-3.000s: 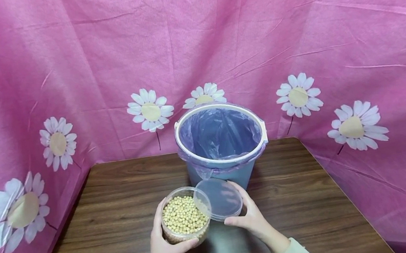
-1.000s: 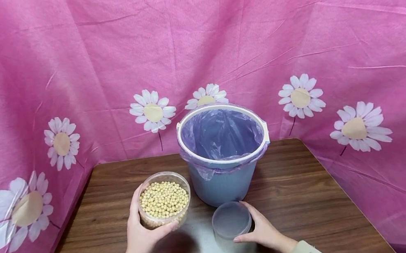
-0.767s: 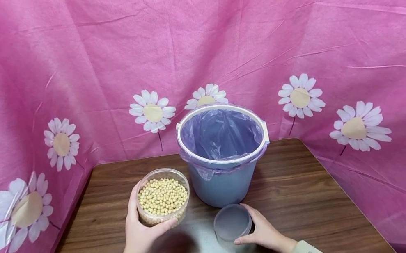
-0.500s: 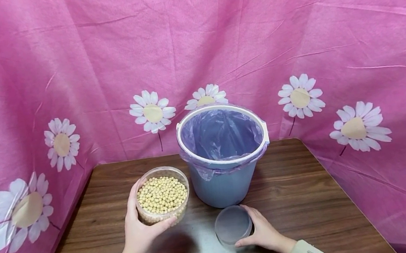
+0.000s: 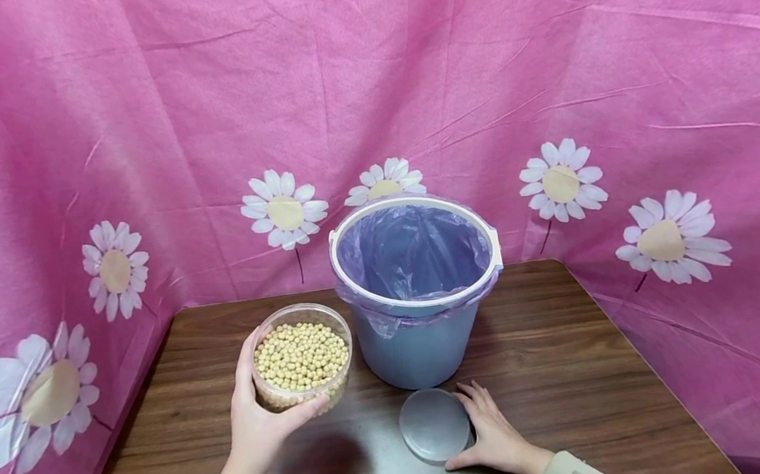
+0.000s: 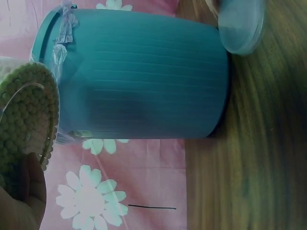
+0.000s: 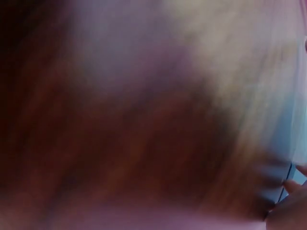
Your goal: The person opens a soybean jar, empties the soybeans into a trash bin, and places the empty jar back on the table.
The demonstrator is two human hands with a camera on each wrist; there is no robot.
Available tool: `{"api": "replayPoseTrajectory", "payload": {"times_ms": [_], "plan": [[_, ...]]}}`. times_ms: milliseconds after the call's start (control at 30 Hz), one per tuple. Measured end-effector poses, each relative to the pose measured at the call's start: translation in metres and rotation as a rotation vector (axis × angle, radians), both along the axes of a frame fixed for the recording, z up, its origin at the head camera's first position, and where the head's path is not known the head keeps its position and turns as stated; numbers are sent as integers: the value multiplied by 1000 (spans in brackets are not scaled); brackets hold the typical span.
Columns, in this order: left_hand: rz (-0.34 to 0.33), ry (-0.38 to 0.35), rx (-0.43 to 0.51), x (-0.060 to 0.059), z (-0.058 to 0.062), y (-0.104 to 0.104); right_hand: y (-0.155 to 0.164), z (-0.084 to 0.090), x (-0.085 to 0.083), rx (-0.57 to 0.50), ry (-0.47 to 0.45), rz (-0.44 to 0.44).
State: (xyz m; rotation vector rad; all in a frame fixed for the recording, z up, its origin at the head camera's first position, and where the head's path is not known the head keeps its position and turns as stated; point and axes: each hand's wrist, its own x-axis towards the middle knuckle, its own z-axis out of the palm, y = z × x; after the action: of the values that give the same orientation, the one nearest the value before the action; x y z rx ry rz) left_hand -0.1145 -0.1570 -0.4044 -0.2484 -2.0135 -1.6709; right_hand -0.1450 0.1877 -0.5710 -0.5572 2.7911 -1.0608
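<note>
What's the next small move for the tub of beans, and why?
Probably swing the left hand rightward to bring the tub of soybeans over the lined bucket. The tub is open and held up beside the bucket; its lid lies flat on the table beside the right hand.

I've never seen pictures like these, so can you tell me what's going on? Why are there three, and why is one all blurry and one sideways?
A person wears three cameras: one on the head, one on each wrist. The head picture looks down at a brown table with pink flowery cloth round it. The left hand holds a clear tub of yellow beans in the air. The right hand rests flat beside the tub's lid, which lies on the table. Behind them stands a blue bucket lined with a purple bag. The sideways picture comes from the left wrist: it shows the bucket, the beans and the lid. The blurry one comes from the right wrist, too smeared to make much out.
</note>
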Motion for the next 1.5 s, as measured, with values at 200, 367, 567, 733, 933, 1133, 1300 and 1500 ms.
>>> {"api": "replayPoseTrajectory", "payload": {"times_ms": [200,367,567,733,933,1133,1300,1500], "plan": [[3,8,-5,-5,7,0,0,2,0,15,2,2],[26,-6,-37,-9,15,-1,2,7,-2,28,59,38],[58,-69,-62,-12,25,-3,5,28,-4,42,91,65],[81,-99,-70,-14,31,-5,5,50,-5,55,188,91],[86,-117,-83,-15,39,-5,5,79,-10,8,476,176],[98,-141,-101,-17,45,-4,11,112,-18,-104,677,306],[87,-140,-100,-20,50,-3,18,138,-27,-214,775,351],[71,-122,-95,-26,55,-4,29,163,-34,-245,735,262]]}}
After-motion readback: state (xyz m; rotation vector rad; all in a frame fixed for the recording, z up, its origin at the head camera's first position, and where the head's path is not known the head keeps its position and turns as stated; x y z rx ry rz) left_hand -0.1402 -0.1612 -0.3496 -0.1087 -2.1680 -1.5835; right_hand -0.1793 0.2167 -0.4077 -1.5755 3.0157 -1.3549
